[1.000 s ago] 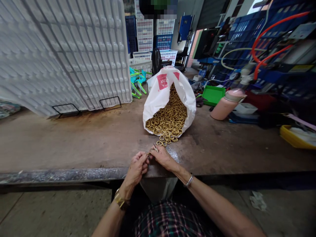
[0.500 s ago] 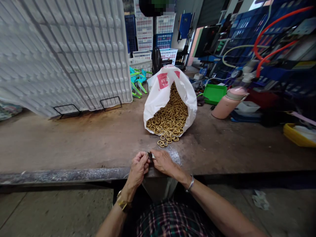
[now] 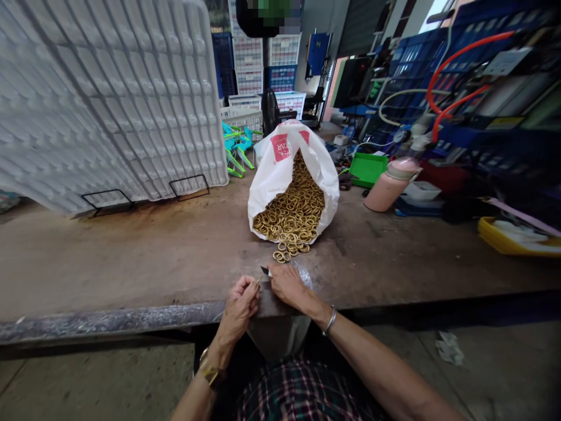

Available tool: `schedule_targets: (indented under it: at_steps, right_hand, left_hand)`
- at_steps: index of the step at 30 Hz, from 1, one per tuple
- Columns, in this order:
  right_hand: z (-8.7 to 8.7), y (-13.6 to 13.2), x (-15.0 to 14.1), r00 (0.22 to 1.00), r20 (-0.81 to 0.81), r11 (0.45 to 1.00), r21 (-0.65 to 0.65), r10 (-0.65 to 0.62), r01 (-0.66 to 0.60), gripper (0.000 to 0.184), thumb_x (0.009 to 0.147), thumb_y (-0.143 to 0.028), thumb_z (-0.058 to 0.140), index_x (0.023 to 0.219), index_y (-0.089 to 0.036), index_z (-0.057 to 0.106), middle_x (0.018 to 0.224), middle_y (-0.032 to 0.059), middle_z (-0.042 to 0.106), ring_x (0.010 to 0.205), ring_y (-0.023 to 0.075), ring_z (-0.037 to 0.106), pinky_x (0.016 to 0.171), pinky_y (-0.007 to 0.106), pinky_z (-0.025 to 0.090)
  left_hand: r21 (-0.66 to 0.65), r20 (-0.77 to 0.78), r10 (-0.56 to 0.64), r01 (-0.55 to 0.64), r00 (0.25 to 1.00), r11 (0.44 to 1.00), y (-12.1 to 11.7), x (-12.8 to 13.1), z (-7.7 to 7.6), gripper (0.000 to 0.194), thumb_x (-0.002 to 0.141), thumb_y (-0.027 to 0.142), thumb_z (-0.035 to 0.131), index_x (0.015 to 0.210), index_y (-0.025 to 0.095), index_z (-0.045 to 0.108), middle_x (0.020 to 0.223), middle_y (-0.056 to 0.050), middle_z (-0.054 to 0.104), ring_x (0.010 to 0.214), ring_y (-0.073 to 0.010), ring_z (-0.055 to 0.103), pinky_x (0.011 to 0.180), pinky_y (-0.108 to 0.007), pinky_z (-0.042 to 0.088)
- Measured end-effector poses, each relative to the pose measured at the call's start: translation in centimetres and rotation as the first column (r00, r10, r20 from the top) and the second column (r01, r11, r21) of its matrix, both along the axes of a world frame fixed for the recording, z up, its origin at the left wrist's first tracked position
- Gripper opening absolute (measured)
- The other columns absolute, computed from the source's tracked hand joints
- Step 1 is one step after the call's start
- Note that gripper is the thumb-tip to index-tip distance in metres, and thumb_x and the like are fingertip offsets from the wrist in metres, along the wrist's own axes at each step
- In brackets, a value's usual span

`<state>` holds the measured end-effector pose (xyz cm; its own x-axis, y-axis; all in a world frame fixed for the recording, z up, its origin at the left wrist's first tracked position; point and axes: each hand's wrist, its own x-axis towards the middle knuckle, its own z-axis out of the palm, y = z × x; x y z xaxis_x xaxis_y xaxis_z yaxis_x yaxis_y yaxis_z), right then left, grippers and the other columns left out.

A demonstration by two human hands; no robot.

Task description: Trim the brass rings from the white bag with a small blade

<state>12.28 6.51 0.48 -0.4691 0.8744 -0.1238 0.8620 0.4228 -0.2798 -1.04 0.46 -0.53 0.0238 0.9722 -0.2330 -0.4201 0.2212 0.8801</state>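
My left hand (image 3: pixel 241 299) is closed in a pinch near the table's front edge, with a brass-coloured ring (image 3: pixel 260 280) showing edge-on at its fingertips. Just to its right, my right hand (image 3: pixel 287 285) grips a small knife (image 3: pixel 265 271) whose dark pointed blade sticks out to the left. A little space separates the blade from the ring. Behind my hands lies a white plastic bag (image 3: pixel 268 172), open toward me and full of similar rings (image 3: pixel 298 204). Several loose rings (image 3: pixel 283 255) have spilled from its mouth onto the table.
Ribbed white plastic trays (image 3: pixel 144 99) stand in black wire holders (image 3: pixel 107 202) on the wooden table (image 3: pixel 131 257). To the right are a green tray (image 3: pixel 369 169), a pink bottle (image 3: pixel 388 190) and a yellow tray (image 3: pixel 504 241). Stacked crates (image 3: pixel 248 55) fill the background.
My hands have come slightly apart; the knife blade now stands clear of my left fingers, and the ring's edge shows. The whole view has shifted a little.
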Motion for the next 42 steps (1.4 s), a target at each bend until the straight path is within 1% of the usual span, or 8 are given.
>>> schedule_targets:
  at_steps: [8,14,18,21,28,33,38,42]
  right_hand:
    - [-0.3,1.9,1.3,0.965,-0.06,0.95,0.17,-0.255,0.262,0.021,0.084,-0.02,0.04,0.104,-0.018,0.048,0.098,0.0089,0.06,0.084,0.0186,0.057,0.066,0.027,0.034]
    - [-0.7,2.8,1.3,0.956,-0.061,0.938,0.185,-0.287,0.293,0.02,0.086,-0.026,0.043,0.103,-0.02,0.051,0.1,0.0076,0.059,0.082,0.019,0.057,0.065,0.028,0.036]
    - [-0.9,2.7,1.5,0.941,-0.141,0.924,0.194,-0.307,0.33,0.019,0.083,-0.024,0.047,0.101,-0.021,0.052,0.1,0.0059,0.058,0.083,0.0178,0.056,0.064,0.026,0.035]
    - [-1.4,2.6,1.9,0.933,-0.237,0.917,0.23,-0.272,0.326,0.017,0.082,-0.021,0.048,0.098,-0.022,0.054,0.097,0.0042,0.058,0.082,0.0168,0.055,0.064,0.025,0.035]
    - [-2.6,2.0,1.5,0.828,-0.56,0.937,0.268,-0.036,0.223,0.01,0.081,-0.02,0.05,0.086,-0.019,0.058,0.083,0.0032,0.058,0.077,0.0148,0.053,0.069,0.024,0.039]
    - [-1.4,0.6,0.6,0.812,-0.579,0.965,0.244,0.067,0.095,0.011,0.082,-0.02,0.048,0.084,-0.019,0.059,0.079,0.0025,0.056,0.072,0.0137,0.052,0.067,0.023,0.039]
    - [-0.6,0.1,0.2,0.791,-0.608,0.985,0.165,0.061,0.051,0.011,0.081,-0.021,0.048,0.083,-0.018,0.059,0.079,0.0032,0.058,0.074,0.0139,0.052,0.068,0.023,0.038]
    - [-0.4,0.2,-0.1,0.727,-0.684,0.998,-0.042,-0.057,0.039,0.016,0.083,-0.026,0.045,0.081,-0.017,0.058,0.068,-0.0011,0.056,0.063,0.0111,0.049,0.06,0.021,0.036]
  left_hand:
    - [-0.114,0.313,0.087,-0.054,0.946,0.992,0.7,-1.1,0.5,0.03,0.067,0.036,0.069,0.072,0.014,0.049,0.066,0.0,0.058,0.039,0.0002,0.028,0.033,-0.012,0.02]
    - [-0.143,0.427,0.087,-0.027,0.9,0.989,1.2,-1.8,0.2,0.018,0.068,0.026,0.067,0.074,0.013,0.056,0.065,0.0,0.058,0.038,0.0,0.028,0.032,-0.011,0.021]
    - [-0.195,0.476,0.109,-0.016,0.873,0.981,1.4,-1.9,0.3,0.026,0.063,0.02,0.069,0.087,0.013,0.06,0.061,0.002,0.055,0.038,-0.0008,0.032,0.032,-0.012,0.023]
    - [-0.262,0.488,0.167,-0.038,0.856,0.964,1.6,-1.8,0.4,0.019,0.062,0.019,0.07,0.075,0.011,0.06,0.063,0.0,0.057,0.044,-0.0039,0.045,0.033,-0.012,0.026]
    - [-0.286,0.296,0.232,-0.145,0.927,0.947,2.2,-0.4,0.6,0.024,0.059,0.021,0.075,0.067,0.014,0.054,0.066,-0.002,0.062,0.057,-0.0113,0.061,0.035,-0.013,0.03]
    - [-0.195,0.149,0.173,-0.142,0.974,0.97,2.2,0.7,0.9,0.035,0.057,0.031,0.076,0.08,0.015,0.055,0.064,0.002,0.059,0.05,-0.0083,0.057,0.033,-0.013,0.026]
    - [-0.133,0.067,0.137,-0.128,0.988,0.983,1.8,1.1,0.6,0.038,0.058,0.041,0.074,0.076,0.016,0.053,0.05,0.008,0.047,0.038,-0.0029,0.038,0.033,-0.013,0.023]
    - [-0.086,-0.037,0.174,-0.176,0.984,0.981,1.4,1.3,0.1,0.036,0.064,0.044,0.069,0.079,0.016,0.052,0.049,0.008,0.044,0.038,-0.0025,0.034,0.034,-0.013,0.022]
